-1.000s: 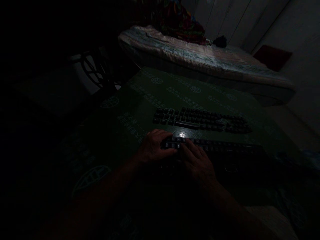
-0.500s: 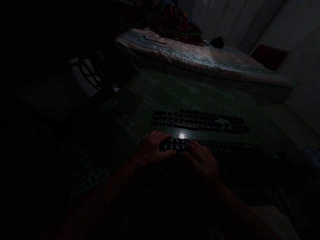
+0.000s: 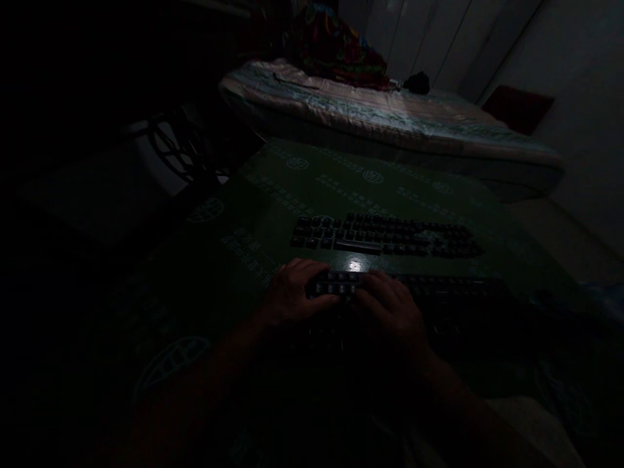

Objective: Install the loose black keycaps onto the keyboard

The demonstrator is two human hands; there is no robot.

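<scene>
The room is very dark. A black keyboard (image 3: 439, 289) lies on a green printed table cover (image 3: 341, 188) in front of me. My left hand (image 3: 290, 292) curls round the keyboard's left end, fingers on the keys. My right hand (image 3: 390, 312) sits just beside it, fingers bent together over the top key rows; what they pinch, if anything, is hidden. Beyond the keyboard, dark keys laid out in rows (image 3: 385, 235) rest on the cover. A small bright glint (image 3: 355, 265) shows between the two.
A bed with a pale striped cover (image 3: 390, 120) runs along the table's far side, with a heap of colourful cloth (image 3: 341, 52) on it. A dark wire-backed chair (image 3: 178, 146) stands at the left. A dark red mat (image 3: 519, 107) lies at the far right.
My right hand has slid slightly right and back along the keyboard. The view has drifted a little, so everything sits a bit further left. The left hand keeps its place.
</scene>
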